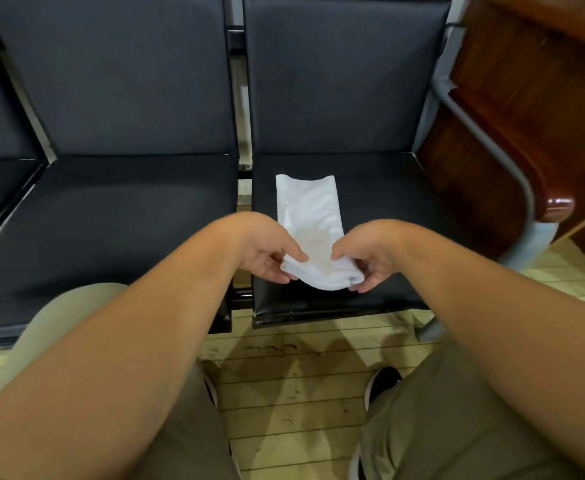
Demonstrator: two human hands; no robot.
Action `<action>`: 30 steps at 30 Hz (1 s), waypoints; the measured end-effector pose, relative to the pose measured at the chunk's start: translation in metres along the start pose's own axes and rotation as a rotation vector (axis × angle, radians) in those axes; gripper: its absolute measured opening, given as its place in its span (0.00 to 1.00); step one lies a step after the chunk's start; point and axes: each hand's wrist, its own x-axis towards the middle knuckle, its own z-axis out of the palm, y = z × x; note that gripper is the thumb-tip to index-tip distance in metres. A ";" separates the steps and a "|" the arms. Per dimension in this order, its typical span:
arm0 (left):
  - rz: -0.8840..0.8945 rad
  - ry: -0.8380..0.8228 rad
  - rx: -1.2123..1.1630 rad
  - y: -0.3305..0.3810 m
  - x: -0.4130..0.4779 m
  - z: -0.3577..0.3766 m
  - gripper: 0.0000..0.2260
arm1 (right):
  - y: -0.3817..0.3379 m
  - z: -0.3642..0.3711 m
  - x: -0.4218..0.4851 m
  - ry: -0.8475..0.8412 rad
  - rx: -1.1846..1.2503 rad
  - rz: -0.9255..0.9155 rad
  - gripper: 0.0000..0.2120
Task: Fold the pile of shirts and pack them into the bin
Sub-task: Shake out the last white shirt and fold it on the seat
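Note:
A white shirt [310, 216], folded into a long narrow strip, lies on the right black seat [381, 188], running away from me. My left hand [267, 252] pinches the near end of the strip at its left corner, thumb on top. My right hand [364, 258] pinches the near end at its right corner. The near end is lifted slightly off the cushion between both hands. No bin and no pile of shirts are in view.
A second black seat [118, 216] stands to the left, bare. A wooden cabinet [526, 116] and a grey metal armrest [485, 140] close the right side. My knees in khaki shorts and my shoes are over a pale plank floor [301, 393].

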 end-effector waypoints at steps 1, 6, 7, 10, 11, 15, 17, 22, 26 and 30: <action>-0.002 -0.011 0.007 0.002 -0.005 -0.001 0.17 | 0.001 -0.005 -0.007 -0.030 0.048 0.012 0.14; 0.063 -0.041 -0.085 0.015 -0.023 -0.007 0.14 | -0.005 -0.032 -0.027 -0.024 0.114 -0.044 0.03; 0.067 -0.057 -0.091 0.018 -0.026 -0.010 0.15 | -0.008 -0.035 -0.028 -0.011 0.160 -0.062 0.03; 0.080 -0.089 -0.170 0.027 -0.028 -0.017 0.13 | -0.016 -0.046 -0.023 -0.022 0.366 -0.111 0.06; 0.089 -0.083 -0.220 0.030 -0.026 -0.020 0.13 | -0.019 -0.050 -0.022 -0.039 0.461 -0.123 0.08; 0.133 -0.016 -0.500 0.042 -0.003 -0.029 0.20 | -0.030 -0.067 -0.015 -0.102 0.800 -0.168 0.10; 0.164 0.018 -0.566 0.048 0.009 -0.031 0.28 | -0.035 -0.073 -0.005 -0.093 0.901 -0.166 0.12; 0.216 0.165 -0.362 0.058 0.041 -0.030 0.26 | -0.044 -0.081 0.031 -0.037 1.044 -0.152 0.16; 0.190 0.469 -0.203 0.060 0.078 -0.033 0.07 | -0.053 -0.083 0.060 -0.012 0.924 -0.185 0.15; 0.216 0.566 -0.122 0.061 0.108 -0.038 0.07 | -0.065 -0.078 0.083 0.134 0.518 -0.174 0.06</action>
